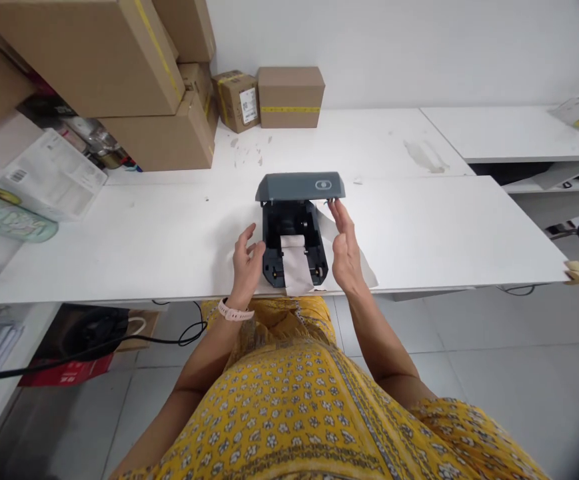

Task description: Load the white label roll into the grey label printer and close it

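Note:
A dark printer-like device stands near the table's front edge with its grey lid raised. A small pale paper roll sits inside, and its strip runs out over the front. My left hand is beside the device's left side, fingers apart and slightly bent, holding nothing. At the right side is my right hand, its fingers stretched up to the lid's right corner, with no object in its grasp. Whether those fingertips touch the lid is hard to tell.
Cardboard boxes are stacked at the back left, with two smaller ones by the wall. A green bottle and a white box are at the left. A black cable hangs below the white table.

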Tool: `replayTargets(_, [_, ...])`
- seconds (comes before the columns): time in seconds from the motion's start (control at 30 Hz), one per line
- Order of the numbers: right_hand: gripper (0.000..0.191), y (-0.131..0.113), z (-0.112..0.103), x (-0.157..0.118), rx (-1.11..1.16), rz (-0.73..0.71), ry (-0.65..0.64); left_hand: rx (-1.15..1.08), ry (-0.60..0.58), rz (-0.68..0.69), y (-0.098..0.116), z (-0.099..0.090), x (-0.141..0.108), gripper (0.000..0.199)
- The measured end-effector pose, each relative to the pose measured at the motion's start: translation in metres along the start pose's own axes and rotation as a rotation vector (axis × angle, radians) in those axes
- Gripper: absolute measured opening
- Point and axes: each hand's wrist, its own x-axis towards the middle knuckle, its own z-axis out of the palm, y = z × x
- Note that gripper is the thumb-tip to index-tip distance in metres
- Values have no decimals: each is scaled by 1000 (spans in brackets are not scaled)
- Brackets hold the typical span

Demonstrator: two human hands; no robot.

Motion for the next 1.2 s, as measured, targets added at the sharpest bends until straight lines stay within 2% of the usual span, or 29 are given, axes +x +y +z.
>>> replayTargets(0.2, [63, 8, 0, 53, 44, -97, -9, 103, -138, -48, -19, 15, 41, 58])
replayTargets(0.3, [63, 15, 2, 77, -16, -120, -15, 160, -145, -56, -20, 21, 47, 68])
replayTargets(0.4, [62, 12, 4, 92, -192, -120, 19, 180, -126, -58, -17, 22, 46, 72])
replayTargets(0.43, [58, 10, 6, 93, -259, -121, -7, 176, -123, -58, -15, 22, 45, 71])
replayTargets(0.5, [49, 7, 11, 92, -368, -143, -200, 173, -117, -56, -13, 22, 43, 71])
replayTargets(0.6, [41, 13, 24, 83, -493, -222, -662, 214, -113, -45, -9, 21, 42, 69])
replayTargets(0.63, [39, 16, 29, 80, -536, -246, -768, 248, -117, -41, -7, 21, 43, 68])
replayTargets(0.7, [34, 25, 37, 76, -591, -266, -865, 341, -144, -35, -5, 19, 45, 69])
replayTargets(0.77, [30, 30, 38, 77, -550, -240, -887, 430, -185, -31, -4, 16, 47, 74])
replayTargets(0.83, [33, 29, 30, 82, -399, -197, -917, 477, -227, -15, -4, 13, 48, 79])
replayTargets(0.9, [43, 25, 12, 86, -175, -145, -951, 484, -249, 14, -4, 11, 49, 82])
replayTargets(0.97, [55, 24, -16, 82, 60, -78, -914, 471, -244, 40, -6, 10, 48, 81])
replayTargets(1.0, [61, 28, -33, 76, 163, -53, -852, 465, -236, 41, -7, 10, 48, 80])
replayTargets(1.1, [78, 54, -89, 47, 351, -112, -502, 460, -222, 15, -9, 10, 46, 75])
replayTargets(1.13, [87, 67, -107, 35, 355, -116, -351, 457, -216, 8, -10, 11, 46, 74])
replayTargets(1.2, [100, 90, -140, 12, 200, -19, -151, 445, -198, -1, -11, 11, 46, 72])
